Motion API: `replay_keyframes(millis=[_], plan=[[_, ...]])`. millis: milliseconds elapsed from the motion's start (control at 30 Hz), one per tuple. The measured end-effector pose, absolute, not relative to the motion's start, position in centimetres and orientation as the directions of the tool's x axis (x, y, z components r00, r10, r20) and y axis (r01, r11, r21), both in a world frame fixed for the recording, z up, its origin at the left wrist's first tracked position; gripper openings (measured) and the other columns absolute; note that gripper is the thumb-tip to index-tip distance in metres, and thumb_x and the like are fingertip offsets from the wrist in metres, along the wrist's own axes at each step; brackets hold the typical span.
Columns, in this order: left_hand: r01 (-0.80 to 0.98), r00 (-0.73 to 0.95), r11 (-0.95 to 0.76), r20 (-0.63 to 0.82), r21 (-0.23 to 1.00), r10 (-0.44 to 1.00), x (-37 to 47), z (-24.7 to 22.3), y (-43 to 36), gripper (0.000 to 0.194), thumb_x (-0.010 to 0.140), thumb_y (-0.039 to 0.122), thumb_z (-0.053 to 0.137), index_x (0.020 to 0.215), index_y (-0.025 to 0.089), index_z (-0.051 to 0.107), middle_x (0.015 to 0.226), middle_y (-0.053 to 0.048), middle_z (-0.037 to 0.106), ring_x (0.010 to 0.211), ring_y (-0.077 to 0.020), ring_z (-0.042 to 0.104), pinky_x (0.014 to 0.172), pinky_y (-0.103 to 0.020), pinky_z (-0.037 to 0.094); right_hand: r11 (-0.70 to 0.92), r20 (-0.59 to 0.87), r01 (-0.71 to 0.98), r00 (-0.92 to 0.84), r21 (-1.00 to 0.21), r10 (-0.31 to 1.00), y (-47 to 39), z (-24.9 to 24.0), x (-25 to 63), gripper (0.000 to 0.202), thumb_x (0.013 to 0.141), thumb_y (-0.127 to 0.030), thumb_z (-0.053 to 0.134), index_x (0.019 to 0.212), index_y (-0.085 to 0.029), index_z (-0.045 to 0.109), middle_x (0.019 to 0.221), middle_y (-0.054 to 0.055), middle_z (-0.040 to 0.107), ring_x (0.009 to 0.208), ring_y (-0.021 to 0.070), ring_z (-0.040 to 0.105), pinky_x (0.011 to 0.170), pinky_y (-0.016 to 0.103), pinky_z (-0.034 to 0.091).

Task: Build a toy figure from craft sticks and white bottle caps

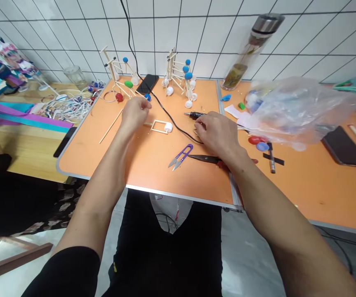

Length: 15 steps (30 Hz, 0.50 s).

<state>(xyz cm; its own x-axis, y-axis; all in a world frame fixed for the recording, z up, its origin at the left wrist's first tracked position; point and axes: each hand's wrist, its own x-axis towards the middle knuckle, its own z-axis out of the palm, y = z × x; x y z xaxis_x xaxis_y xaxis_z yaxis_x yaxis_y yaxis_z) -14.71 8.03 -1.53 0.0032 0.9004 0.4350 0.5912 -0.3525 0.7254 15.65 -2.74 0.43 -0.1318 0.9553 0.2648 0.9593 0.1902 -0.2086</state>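
My left hand (135,112) is closed, fingers bent down beside a stick frame (114,70) with coloured balls; what it pinches, if anything, is hidden. A blue ball (147,97) shows right by its fingertips. Below those fingers lies a small rectangle of sticks (154,126) with a white lump (168,127) at one end. My right hand (218,133) is curled shut low over the table, its fingertips covering whatever is in them. Just behind it lies a black pen-like tool (195,115). Purple thread snips (182,156) and dark-bladed scissors (205,158) lie in front.
A second stick structure (178,76) with blue and white balls stands at the back. A black cable (168,113) crosses the orange table (153,165). To the right are a plastic bag (301,111), a tall bottle (248,53) and a phone (346,146). Another person sits at left.
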Motion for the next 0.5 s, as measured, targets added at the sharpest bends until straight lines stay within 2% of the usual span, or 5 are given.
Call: replay_keyframes(millis=[100,167,333,500], plan=[[0.839,0.161,-0.307,0.334,0.45,0.929,-15.5,-2.5,7.7,0.016,0.078,0.009,0.076,0.086,0.023,0.077,0.108,-0.015,0.077,0.114,-0.0359,0.068,0.096,-0.05,0.057,0.196,0.269,0.959,-0.138,-0.204,0.953,-2.9,0.3,15.6,0.029,0.107,-0.025,0.057,0.109,-0.022,0.085,0.118,0.015,0.083,0.107,0.0341,0.071,0.075,0.04,0.041],[0.883,0.209,-0.3,0.27,0.362,0.94,-15.5,-2.8,7.5,0.015,0.079,0.01,0.075,0.088,0.022,0.078,0.117,-0.018,0.076,0.12,-0.0394,0.066,0.098,-0.053,0.057,0.2,0.276,0.959,-0.14,-0.203,0.951,-2.9,0.2,15.6,0.029,0.108,-0.026,0.057,0.108,-0.022,0.085,0.117,0.015,0.083,0.106,0.0341,0.071,0.075,0.04,0.04],[0.916,0.265,-0.297,0.151,0.269,0.952,-15.1,-3.0,7.5,0.021,0.082,0.012,0.07,0.093,0.021,0.085,0.121,-0.019,0.074,0.121,-0.038,0.065,0.109,-0.057,0.053,0.211,0.28,0.956,-0.149,-0.206,0.948,-2.9,0.1,15.6,0.03,0.11,-0.029,0.056,0.106,-0.022,0.085,0.117,0.016,0.083,0.105,0.0346,0.072,0.074,0.041,0.04],[0.924,0.266,-0.279,0.086,0.261,0.96,-14.9,-2.8,7.5,0.029,0.076,0.014,0.072,0.098,0.024,0.089,0.128,-0.017,0.074,0.126,-0.0414,0.062,0.106,-0.057,0.053,0.229,0.301,0.95,-0.159,-0.213,0.94,-2.9,0.0,15.7,0.033,0.108,-0.028,0.053,0.107,-0.023,0.086,0.116,0.016,0.084,0.104,0.0341,0.072,0.072,0.04,0.04]])
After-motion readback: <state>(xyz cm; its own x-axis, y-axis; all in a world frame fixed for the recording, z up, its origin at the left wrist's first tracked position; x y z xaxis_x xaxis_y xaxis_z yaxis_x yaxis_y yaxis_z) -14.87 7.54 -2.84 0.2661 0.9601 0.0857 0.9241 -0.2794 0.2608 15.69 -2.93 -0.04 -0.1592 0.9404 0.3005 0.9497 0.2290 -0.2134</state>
